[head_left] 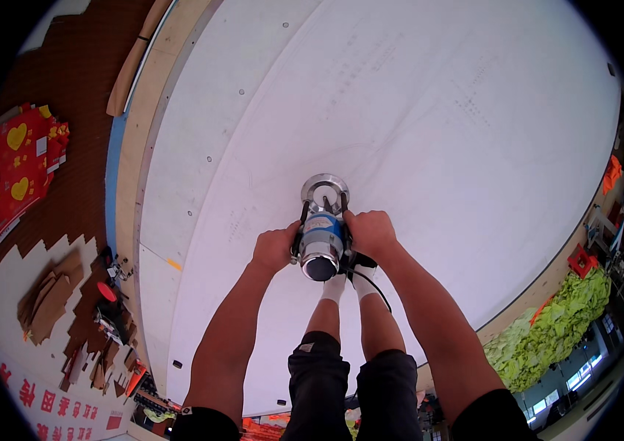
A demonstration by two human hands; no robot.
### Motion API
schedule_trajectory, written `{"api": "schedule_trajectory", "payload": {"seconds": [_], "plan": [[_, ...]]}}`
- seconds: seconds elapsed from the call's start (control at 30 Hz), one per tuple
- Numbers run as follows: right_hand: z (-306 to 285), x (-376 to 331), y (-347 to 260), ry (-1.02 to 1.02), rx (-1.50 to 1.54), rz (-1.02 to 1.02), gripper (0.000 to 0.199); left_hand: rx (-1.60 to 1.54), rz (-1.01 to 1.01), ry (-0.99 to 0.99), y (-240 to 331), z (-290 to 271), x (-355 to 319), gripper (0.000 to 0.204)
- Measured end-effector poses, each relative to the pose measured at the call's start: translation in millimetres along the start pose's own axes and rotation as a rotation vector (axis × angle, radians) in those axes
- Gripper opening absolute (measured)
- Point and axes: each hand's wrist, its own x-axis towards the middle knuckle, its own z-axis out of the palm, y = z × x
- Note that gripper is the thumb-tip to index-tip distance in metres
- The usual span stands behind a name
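A cloth drill [322, 241] with a silver motor, a blue band and a dark round top stands upright in front of me. Its metal ring-shaped base [325, 178] rests on a broad white sheet [429, 198]. My left hand [276, 248] is closed round the grip on one side of the drill. On the opposite grip, my right hand [371, 234] is closed as well. The fingers of both hands are partly hidden. A black cord [379, 289] runs from the drill towards my legs. My feet in white socks [334, 287] are on the sheet, just behind the tool.
Along the left runs a wooden table edge [129, 191], with a pale strip [172, 213] beside the sheet. Red patterned packaging [21, 173] and cardboard pieces [51, 298] lie farther left. Lime-green fabric [547, 331] is heaped at the right, near a red object [582, 261].
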Motion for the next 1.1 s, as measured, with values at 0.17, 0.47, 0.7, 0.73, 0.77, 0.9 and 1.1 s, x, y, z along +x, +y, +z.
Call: {"api": "schedule_trajectory", "payload": {"seconds": [0.17,0.47,0.7,0.73,0.77,0.9,1.1], "plan": [[-16,-14,-9,0.014,0.032,0.004,0.025,-0.01,0.007,0.031,9,-13,-16,0.072],[-39,-50,-4,0.032,0.044,0.027,0.026,-0.027,0.008,0.006,48,-42,-35,0.071],[-68,-30,28,-0.018,-0.066,0.055,0.032,-0.077,-0.035,0.062,70,-47,0,0.064],[-70,-27,31,-0.012,-0.077,0.047,0.031,-0.083,-0.037,0.064,71,-46,4,0.063],[-72,-25,34,-0.006,-0.089,0.037,0.031,-0.087,-0.04,0.067,71,-45,7,0.063],[-80,-18,40,-0.02,-0.105,0.01,0.029,-0.112,-0.051,0.096,72,-38,11,0.064],[-95,-12,41,-0.025,-0.135,-0.034,0.027,-0.145,-0.1,0.08,79,-40,11,0.061]]}}
